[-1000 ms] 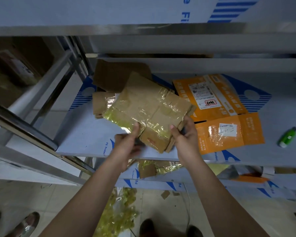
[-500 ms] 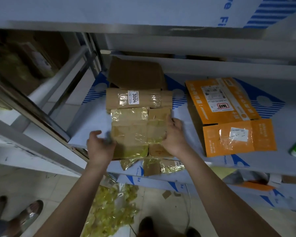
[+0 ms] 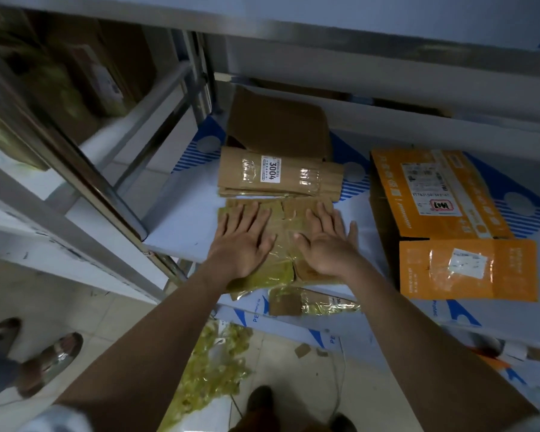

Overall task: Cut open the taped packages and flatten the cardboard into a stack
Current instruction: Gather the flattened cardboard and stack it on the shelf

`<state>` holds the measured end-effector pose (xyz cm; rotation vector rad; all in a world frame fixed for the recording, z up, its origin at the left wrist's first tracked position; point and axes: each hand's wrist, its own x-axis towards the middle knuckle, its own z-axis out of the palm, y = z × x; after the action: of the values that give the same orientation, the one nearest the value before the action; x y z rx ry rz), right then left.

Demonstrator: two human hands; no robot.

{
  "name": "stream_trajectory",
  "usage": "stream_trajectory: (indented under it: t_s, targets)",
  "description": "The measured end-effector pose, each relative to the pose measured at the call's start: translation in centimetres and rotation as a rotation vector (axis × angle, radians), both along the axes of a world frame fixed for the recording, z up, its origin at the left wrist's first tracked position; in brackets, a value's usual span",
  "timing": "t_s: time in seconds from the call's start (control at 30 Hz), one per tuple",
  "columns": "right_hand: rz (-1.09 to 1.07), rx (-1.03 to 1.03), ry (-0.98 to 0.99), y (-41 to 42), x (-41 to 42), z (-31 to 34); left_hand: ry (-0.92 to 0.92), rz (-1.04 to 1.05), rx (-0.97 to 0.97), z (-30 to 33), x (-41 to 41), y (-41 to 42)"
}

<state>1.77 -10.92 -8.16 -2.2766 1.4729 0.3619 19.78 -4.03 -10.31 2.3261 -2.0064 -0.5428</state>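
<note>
**Both palms down on the taped carton**

Since the earlier frames the taped brown carton (image 3: 282, 226) has gone from being held up in both hands to lying on the shelf (image 3: 181, 226), and both hands have let go and spread on top of it. Left hand (image 3: 243, 238) and right hand (image 3: 325, 241) lie side by side with fingers straight and apart, pressing down, gripping nothing.

By my judgement this piece is being flattened near the shelf's near edge. Just beyond it lies a flattened brown pile with a "3004" label (image 3: 278, 176), touching or almost touching it, and farther back a plain brown sheet (image 3: 278, 123). To the right, an orange carton (image 3: 443, 194) is opened out flat but not stacked. So a merged stack is still to come.

Blue-and-white protective film covers the metal shelf; yellowish tape scraps (image 3: 215, 369) litter the tiled floor (image 3: 113, 310) below.
</note>
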Motion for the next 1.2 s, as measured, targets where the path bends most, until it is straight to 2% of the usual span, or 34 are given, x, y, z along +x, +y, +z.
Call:
stream_trajectory:
  t_s: [0.1, 0.17, 0.23, 0.3, 0.4, 0.57, 0.63, 0.67, 0.77, 0.93, 1.0, 1.1, 1.2]
  targets:
    - [-0.006, -0.015, -0.009, -1.0, 0.5, 2.0, 0.150, 0.027, 0.047, 1.2, 1.1, -0.7]
    - [-0.026, -0.113, -0.131, -1.5, 0.8, 3.3, 0.326, 0.094, 0.100, 2.4, 1.9, -1.4]
    - [-0.045, -0.169, -0.315, -1.7, 1.1, 3.8, 0.592, 0.219, 0.094, 4.0, 2.1, -2.1]
    - [-0.036, -0.176, -0.417, -1.9, 1.5, 3.7, 0.786, 0.449, -0.097, 5.5, 2.0, -3.2]
    - [-0.067, -0.163, -0.432, -2.5, 1.6, 3.2, 0.887, 0.924, -0.389, 6.8, 2.8, -5.7]
    - [-0.088, 0.007, -0.394, -3.6, 0.8, 2.5, 1.094, 1.199, -0.349, 6.2, 3.8, -8.5]
    - [-0.095, 0.067, -0.407, -3.9, 0.4, 1.8, 1.194, 1.281, -0.400, 6.3, 3.7, -8.4]
    - [-0.097, 0.078, -0.411, -4.1, 0.2, 1.5, 1.216, 1.273, -0.413, 6.6, 3.7, -8.5]
    - [-0.126, 0.065, -0.463, -4.2, -0.1, 1.5, 1.240, 1.043, -0.409, 7.1, 3.6, -9.0]
    - [-0.324, -0.138, -0.758, -4.1, -0.1, 3.4, 1.387, 0.963, -0.541, 9.1, 2.3, -8.8]
    - [-0.264, -0.260, -0.743, -4.2, -0.3, 4.1, 1.436, 0.987, -0.538, 10.0, 1.8, -8.6]
    - [-0.185, -0.466, -0.619, -4.4, -1.1, 5.1, 1.521, 0.983, -0.490, 10.8, 0.4, -8.1]
    - [-0.179, -0.530, -0.629, -4.2, -2.4, 6.2, 1.539, 0.941, -0.454, 11.3, -1.9, -7.3]
